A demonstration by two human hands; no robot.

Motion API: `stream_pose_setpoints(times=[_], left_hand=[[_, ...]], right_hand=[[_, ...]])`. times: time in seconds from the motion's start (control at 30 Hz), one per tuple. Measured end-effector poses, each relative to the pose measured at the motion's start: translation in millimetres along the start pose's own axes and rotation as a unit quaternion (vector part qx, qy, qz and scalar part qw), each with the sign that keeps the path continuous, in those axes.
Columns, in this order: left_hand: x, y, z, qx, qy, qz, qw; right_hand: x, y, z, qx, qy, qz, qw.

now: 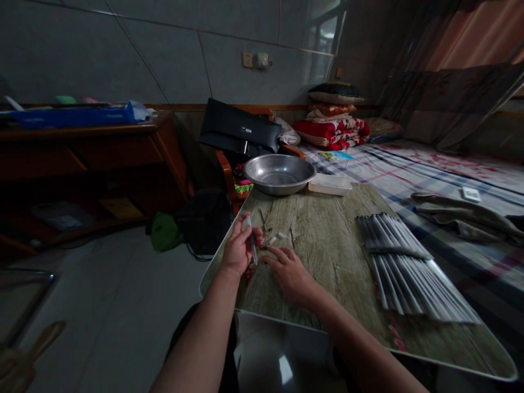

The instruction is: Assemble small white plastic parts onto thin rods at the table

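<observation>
My left hand (241,244) is closed round a slim, pale pen (252,245), held tilted above the table's left side. My right hand (290,271) lies low over the tabletop with its fingers stretched out. Its fingertips are close to a scatter of small dark bits (265,246); whether they touch any is too small to tell. Just beyond are small white pieces (282,235) and a thin dark rod (262,218). On the right of the table (327,245), many silver-grey pens (417,284) lie side by side in two overlapping rows.
A steel basin (280,173) and a shallow white tray (329,184) stand at the table's far end. Behind them a black monitor (241,128) leans on a wooden chair. A bed with a plaid sheet (380,164) borders the right; a green bag (164,232) lies on the floor left.
</observation>
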State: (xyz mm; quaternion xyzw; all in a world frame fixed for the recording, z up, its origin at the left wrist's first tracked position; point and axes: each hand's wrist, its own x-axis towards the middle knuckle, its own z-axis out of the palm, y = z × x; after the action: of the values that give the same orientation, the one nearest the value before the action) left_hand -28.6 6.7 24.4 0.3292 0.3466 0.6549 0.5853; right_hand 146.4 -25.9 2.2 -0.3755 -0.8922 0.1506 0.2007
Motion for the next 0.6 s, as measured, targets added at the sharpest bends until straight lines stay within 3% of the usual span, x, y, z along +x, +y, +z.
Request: stream_pose_setpoints(times=[0.17, 0.4, 0.53, 0.6], left_hand=[[-3.6, -5.2, 1.4, -0.001, -0.038, -0.021, 0.999], [-10.1, -7.4, 6.3, 0.046, -0.124, -0.099, 0.986], [-13.0, -15.0, 13.8, 0.051, -0.155, -0.12, 0.979], [-15.7, -18.2, 18.1, 0.052, -0.171, -0.131, 0.975]], right_hand=[[6.2, -1.0, 13.1, -0.069, -0.036, 0.004, 0.997], [4.5, 10.3, 7.3, -0.059, -0.022, 0.037, 0.997], [0.0, 18.0, 2.4, 0.056, 0.034, 0.074, 0.995], [-0.8, 25.6, -1.8, 0.17, 0.077, 0.115, 0.976]])
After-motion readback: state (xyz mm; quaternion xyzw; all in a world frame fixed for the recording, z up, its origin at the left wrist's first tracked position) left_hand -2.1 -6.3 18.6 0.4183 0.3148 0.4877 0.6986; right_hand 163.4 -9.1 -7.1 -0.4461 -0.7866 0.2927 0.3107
